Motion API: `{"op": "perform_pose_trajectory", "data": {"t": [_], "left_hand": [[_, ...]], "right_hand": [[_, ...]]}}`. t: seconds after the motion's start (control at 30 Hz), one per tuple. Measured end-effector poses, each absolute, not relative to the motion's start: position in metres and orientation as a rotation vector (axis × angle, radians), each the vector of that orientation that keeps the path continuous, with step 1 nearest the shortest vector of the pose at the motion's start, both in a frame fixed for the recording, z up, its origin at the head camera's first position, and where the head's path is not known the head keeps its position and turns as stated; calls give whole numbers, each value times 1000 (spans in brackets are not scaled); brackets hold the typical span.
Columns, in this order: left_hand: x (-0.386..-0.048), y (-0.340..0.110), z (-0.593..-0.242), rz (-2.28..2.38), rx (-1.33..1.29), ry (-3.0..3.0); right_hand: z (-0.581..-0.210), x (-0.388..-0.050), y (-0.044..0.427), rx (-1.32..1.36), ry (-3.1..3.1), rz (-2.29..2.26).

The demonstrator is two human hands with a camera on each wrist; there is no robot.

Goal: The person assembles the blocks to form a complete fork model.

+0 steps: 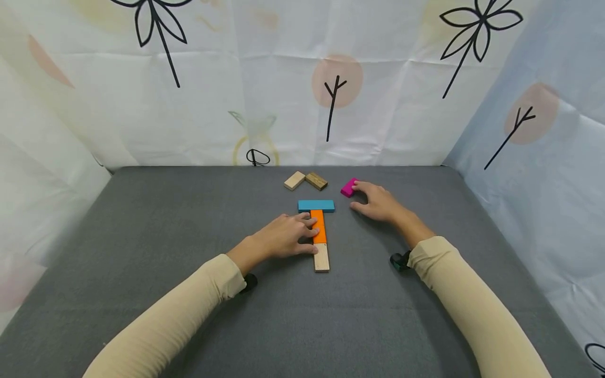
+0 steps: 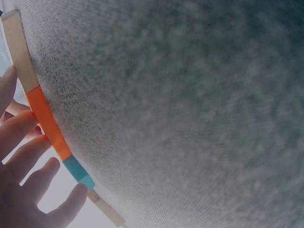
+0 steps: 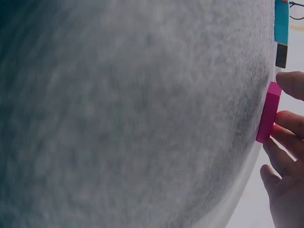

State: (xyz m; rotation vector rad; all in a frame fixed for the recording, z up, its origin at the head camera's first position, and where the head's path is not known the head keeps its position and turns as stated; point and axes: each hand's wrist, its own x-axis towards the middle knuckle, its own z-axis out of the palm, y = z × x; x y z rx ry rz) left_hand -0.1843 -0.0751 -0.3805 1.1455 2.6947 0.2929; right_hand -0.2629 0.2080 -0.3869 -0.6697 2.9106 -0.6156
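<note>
A blue block (image 1: pixel 315 206) lies crosswise at the far end of an orange block (image 1: pixel 319 227), and a pale wooden block (image 1: pixel 322 258) continues the line toward the person. The left hand (image 1: pixel 287 236) has its fingers spread, their tips touching the left side of the orange and pale blocks; the left wrist view shows this too. Over at the right, the right hand (image 1: pixel 378 202) reaches a magenta block (image 1: pixel 348 187) with its fingertips. In the right wrist view the fingers lie loosely extended along the magenta block (image 3: pixel 269 113), not curled round it.
Behind the blue block lie a light wooden block (image 1: pixel 294 180) and a darker brown one (image 1: pixel 316 181), corners close together. The grey table (image 1: pixel 189 210) ends at a white patterned cloth (image 1: pixel 283 105) at the back, with cloth at both sides.
</note>
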Motion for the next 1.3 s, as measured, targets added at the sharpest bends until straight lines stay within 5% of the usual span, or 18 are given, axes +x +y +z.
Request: {"op": "perform_pose_trajectory", "data": {"t": [1.3], "left_hand": [[-186,-74,-380,302,1130,2687]], "right_hand": [[-386,-258,178,-835,2868,-645]]}}
